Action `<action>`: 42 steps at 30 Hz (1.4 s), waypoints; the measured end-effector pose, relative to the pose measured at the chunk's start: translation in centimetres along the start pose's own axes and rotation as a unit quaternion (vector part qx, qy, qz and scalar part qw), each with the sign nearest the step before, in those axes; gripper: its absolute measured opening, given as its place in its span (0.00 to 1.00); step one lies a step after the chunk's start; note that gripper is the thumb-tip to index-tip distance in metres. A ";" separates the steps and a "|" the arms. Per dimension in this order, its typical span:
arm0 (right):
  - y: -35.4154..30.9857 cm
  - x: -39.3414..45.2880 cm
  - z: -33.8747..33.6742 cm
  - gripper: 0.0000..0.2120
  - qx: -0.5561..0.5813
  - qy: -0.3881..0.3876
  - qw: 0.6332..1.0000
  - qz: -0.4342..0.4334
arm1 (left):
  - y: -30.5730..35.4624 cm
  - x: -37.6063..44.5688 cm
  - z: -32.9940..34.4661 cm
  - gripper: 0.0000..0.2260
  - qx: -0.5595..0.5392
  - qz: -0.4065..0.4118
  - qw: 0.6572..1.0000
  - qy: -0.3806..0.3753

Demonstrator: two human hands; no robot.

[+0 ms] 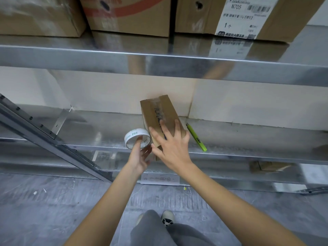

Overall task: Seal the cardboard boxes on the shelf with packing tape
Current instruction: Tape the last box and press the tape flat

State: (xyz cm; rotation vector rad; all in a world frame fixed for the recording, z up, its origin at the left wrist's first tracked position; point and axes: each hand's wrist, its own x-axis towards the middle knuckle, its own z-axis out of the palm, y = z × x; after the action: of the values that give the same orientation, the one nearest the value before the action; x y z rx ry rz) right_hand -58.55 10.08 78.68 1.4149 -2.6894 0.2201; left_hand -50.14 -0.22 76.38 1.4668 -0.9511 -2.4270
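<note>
Nearby, a green cutter [196,137] lies beside the box [158,118] under the flat right hand [170,148]; left hand [137,158] grips tape roll [136,137].

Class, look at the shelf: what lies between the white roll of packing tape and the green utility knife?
In the head view, the small brown cardboard box lies between the white tape roll and green utility knife, with the right hand pressed flat on it.

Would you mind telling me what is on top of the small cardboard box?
A clear tape strip runs along the small cardboard box, with the right hand pressing flat on it. Printing beneath the tape is partly hidden.
</note>
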 end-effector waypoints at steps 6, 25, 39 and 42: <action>0.4 -0.8 -0.7 0.26 0.123 -0.016 0.991 0.052 | 0.4 -1.4 1.9 0.23 0.099 0.054 0.993 -0.014; 5.5 -1.1 0.5 0.28 0.231 0.049 0.971 0.027 | 4.2 -3.0 4.7 0.11 0.680 0.357 0.618 0.169; 5.4 -0.2 2.9 0.25 0.214 -0.009 0.977 -0.006 | 2.4 -2.3 4.2 0.19 0.656 0.298 0.676 0.158; 5.7 0.0 3.2 0.24 0.152 -0.008 0.988 -0.014 | 3.4 -2.9 2.8 0.14 0.615 0.315 0.707 0.150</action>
State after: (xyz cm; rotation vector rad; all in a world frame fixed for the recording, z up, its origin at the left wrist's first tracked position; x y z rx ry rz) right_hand -63.34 12.72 75.07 1.5318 -2.7360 0.6446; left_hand -51.63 -0.37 81.46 1.2550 -2.6244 -0.8503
